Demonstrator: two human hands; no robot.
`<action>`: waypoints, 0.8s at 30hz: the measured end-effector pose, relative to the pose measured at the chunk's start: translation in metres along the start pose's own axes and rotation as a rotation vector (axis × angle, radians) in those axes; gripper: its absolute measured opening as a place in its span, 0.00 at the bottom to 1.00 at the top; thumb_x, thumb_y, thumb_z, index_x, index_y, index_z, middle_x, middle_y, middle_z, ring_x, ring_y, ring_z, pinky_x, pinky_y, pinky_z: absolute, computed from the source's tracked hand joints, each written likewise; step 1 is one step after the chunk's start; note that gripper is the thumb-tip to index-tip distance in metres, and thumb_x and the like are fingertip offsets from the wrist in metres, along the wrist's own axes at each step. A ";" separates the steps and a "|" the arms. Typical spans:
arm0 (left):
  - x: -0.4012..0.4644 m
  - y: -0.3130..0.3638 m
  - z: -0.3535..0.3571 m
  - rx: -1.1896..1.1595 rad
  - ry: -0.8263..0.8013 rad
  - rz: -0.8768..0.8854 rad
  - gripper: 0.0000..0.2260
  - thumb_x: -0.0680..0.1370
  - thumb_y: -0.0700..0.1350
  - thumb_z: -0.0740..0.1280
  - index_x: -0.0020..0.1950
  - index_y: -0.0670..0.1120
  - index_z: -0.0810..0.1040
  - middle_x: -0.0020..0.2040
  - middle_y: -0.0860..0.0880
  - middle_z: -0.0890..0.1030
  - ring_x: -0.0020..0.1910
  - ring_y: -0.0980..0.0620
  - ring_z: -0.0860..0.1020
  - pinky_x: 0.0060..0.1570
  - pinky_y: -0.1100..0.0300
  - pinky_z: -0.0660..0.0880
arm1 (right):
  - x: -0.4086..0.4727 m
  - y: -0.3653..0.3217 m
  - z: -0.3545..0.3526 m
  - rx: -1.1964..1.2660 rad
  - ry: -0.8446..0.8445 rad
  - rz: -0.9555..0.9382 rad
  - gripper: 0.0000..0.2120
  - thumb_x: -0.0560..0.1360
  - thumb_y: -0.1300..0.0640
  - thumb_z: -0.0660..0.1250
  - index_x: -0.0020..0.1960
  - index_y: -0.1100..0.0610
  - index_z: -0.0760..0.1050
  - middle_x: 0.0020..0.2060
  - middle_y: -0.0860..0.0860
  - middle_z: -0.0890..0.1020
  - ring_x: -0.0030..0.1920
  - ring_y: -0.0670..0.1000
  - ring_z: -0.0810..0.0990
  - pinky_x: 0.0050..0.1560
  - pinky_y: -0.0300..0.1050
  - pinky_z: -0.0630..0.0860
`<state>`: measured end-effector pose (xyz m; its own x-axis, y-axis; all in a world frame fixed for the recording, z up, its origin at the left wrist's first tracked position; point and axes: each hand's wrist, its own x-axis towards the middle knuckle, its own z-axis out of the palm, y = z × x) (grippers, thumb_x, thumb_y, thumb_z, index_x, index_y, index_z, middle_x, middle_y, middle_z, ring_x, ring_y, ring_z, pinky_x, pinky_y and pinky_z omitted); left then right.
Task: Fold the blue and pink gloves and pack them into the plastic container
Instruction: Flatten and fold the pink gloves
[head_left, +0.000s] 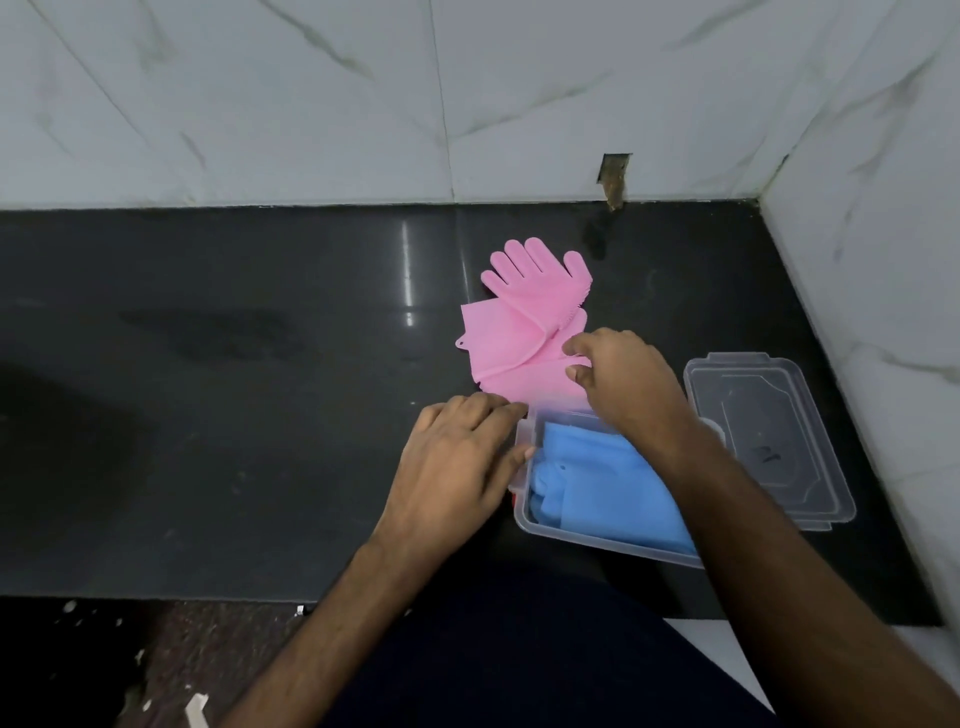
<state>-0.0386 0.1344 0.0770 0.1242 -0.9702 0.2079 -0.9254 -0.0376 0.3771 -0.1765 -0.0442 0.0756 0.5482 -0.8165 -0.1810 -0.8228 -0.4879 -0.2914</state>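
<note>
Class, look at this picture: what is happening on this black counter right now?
A person is packing rubber gloves. The folded blue gloves already lie in the clear plastic container. The pink gloves still lie on the black counter behind it. The right hand pinches their near edge; the left hand rests at the container's corner. The clear lid lies alongside.

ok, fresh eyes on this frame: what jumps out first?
The bright pink rubber gloves on the glossy black stone countertop, fingers spread toward the marble wall, with the right hand gripping their near edge. Next, the folded blue rubber gloves already inside the clear plastic container at the counter's front edge, the left hand resting at its left rim. The clear plastic lid lies off, to the container's right.
</note>
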 end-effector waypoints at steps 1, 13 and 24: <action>0.000 -0.003 -0.001 0.002 -0.002 -0.015 0.16 0.81 0.51 0.69 0.67 0.47 0.80 0.60 0.51 0.81 0.59 0.50 0.79 0.59 0.52 0.72 | 0.008 -0.002 -0.001 -0.014 -0.033 0.004 0.16 0.81 0.53 0.68 0.68 0.52 0.76 0.62 0.55 0.82 0.57 0.57 0.81 0.62 0.55 0.77; 0.011 -0.016 -0.010 -0.168 0.063 -0.305 0.16 0.82 0.53 0.68 0.68 0.51 0.79 0.62 0.56 0.80 0.60 0.54 0.78 0.64 0.51 0.72 | 0.053 -0.008 0.016 -0.234 -0.018 -0.036 0.03 0.79 0.56 0.69 0.52 0.53 0.78 0.47 0.54 0.82 0.41 0.50 0.75 0.54 0.50 0.80; 0.011 -0.019 -0.023 -1.090 0.277 -0.714 0.44 0.67 0.71 0.70 0.78 0.54 0.62 0.65 0.52 0.77 0.60 0.58 0.80 0.57 0.59 0.80 | -0.008 -0.096 -0.068 0.663 0.389 -0.468 0.04 0.81 0.55 0.66 0.50 0.47 0.71 0.44 0.44 0.81 0.48 0.49 0.81 0.50 0.54 0.77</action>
<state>-0.0117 0.1297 0.0929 0.6471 -0.7329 -0.2102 0.1146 -0.1790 0.9771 -0.1123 -0.0114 0.1688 0.6176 -0.6842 0.3880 -0.2067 -0.6171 -0.7593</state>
